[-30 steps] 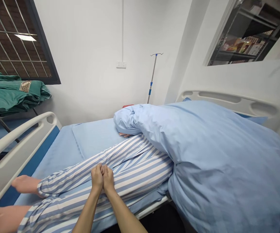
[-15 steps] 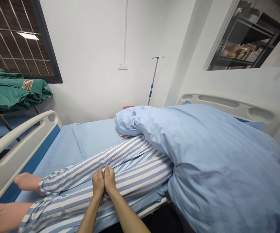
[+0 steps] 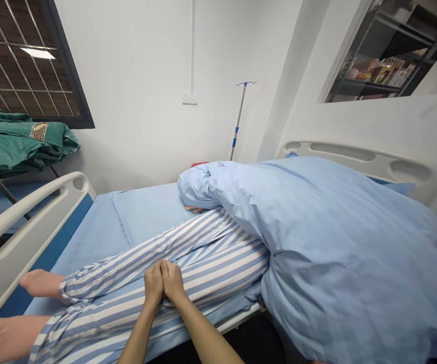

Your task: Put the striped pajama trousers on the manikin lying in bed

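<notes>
A person lies on a hospital bed in blue-and-white striped trousers (image 3: 218, 265), the upper body hidden under a light blue quilt (image 3: 336, 242). My left hand (image 3: 153, 284) and my right hand (image 3: 173, 282) sit side by side, touching each other, on the nearer striped leg around the knee. The fingers of both curl over the top of that leg and press on it. The person's bare feet (image 3: 38, 283) lie at the left by the white footboard (image 3: 21, 222). A hand of the person (image 3: 194, 209) peeks out under the quilt's edge.
A white headboard (image 3: 355, 156) stands at the right against the wall. An IV pole (image 3: 238, 119) rises behind the bed. Folded green cloth (image 3: 17, 144) lies on a rack at the left under a barred window (image 3: 21, 55). An opening onto shelves (image 3: 389, 50) is at upper right.
My two hands stay together on the leg and have slid slightly toward the near side of it. The view has shifted a little.
</notes>
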{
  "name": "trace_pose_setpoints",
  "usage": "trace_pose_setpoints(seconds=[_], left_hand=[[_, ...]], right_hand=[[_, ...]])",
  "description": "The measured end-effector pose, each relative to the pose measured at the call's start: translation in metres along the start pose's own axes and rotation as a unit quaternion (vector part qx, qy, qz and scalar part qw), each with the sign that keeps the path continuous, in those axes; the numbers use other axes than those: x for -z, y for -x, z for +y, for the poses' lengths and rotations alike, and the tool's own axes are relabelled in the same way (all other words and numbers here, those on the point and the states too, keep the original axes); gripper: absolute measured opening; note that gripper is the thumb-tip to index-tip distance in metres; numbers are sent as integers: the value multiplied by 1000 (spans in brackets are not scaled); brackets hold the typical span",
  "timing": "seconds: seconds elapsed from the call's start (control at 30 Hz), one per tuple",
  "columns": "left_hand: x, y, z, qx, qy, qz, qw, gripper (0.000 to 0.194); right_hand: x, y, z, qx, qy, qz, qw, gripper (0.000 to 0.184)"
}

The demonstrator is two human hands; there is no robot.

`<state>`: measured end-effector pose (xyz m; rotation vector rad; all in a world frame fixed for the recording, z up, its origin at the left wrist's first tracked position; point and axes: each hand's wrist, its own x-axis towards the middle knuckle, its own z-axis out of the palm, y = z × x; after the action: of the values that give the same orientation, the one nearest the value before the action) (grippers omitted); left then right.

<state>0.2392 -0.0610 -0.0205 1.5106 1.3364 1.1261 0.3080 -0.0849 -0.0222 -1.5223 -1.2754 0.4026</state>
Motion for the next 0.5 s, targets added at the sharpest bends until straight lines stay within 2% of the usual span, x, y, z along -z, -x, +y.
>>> trace_pose_setpoints(seconds=[0.17, 0.3, 0.4, 0.5], left_hand=[[-2, -2, 2, 46, 32, 4, 998, 33], [-12, -4, 23, 94, 112, 33, 989, 34], [-22, -3, 44, 67, 162, -7, 984, 38], [-28, -3, 47, 38, 143, -14, 989, 38]], right_hand=[[-4, 3, 4, -8, 3, 16, 1000, 47], [-1, -2, 3, -45, -70, 51, 995, 45], [2, -8, 5, -85, -152, 82, 981, 47], [6, -11, 6, -109, -206, 89, 968, 46]])
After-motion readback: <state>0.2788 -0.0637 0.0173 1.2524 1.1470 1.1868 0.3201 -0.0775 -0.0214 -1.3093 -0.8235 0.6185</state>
